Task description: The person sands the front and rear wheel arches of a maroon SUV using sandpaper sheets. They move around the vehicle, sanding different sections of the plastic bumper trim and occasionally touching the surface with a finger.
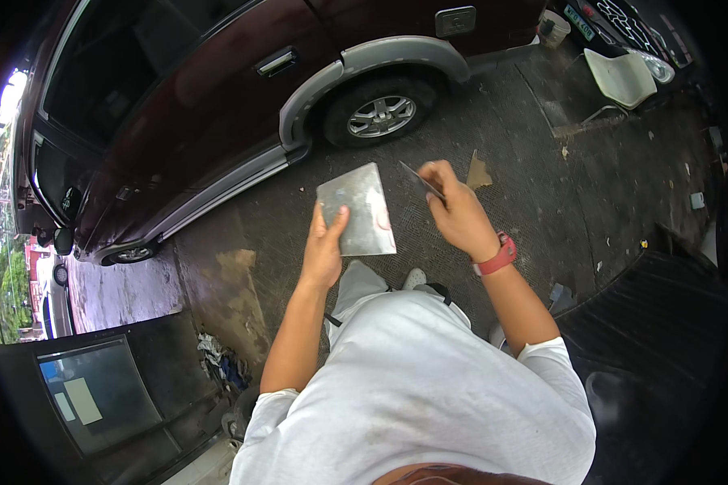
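Note:
In my left hand [323, 255] is a flat, greyish metal plate [360, 202], held by its lower left edge with the thumb on top and the other fingers underneath. A small pale reddish smear shows near the plate's right edge. My right hand [463, 217] pinches a thin, dark flat blade [413, 174], seen nearly edge-on, so its exact kind is unclear. The blade is to the right of the plate, apart from it. Both hands are in front of my body, above the floor.
A dark red vehicle [178, 105] stands ahead and left, its wheel [382, 115] beneath a grey, patchy arch trim [323, 81]. At the far right are a white chair [620, 79] and a bucket [553, 31]. Black sheeting [647, 323] lies at the lower right.

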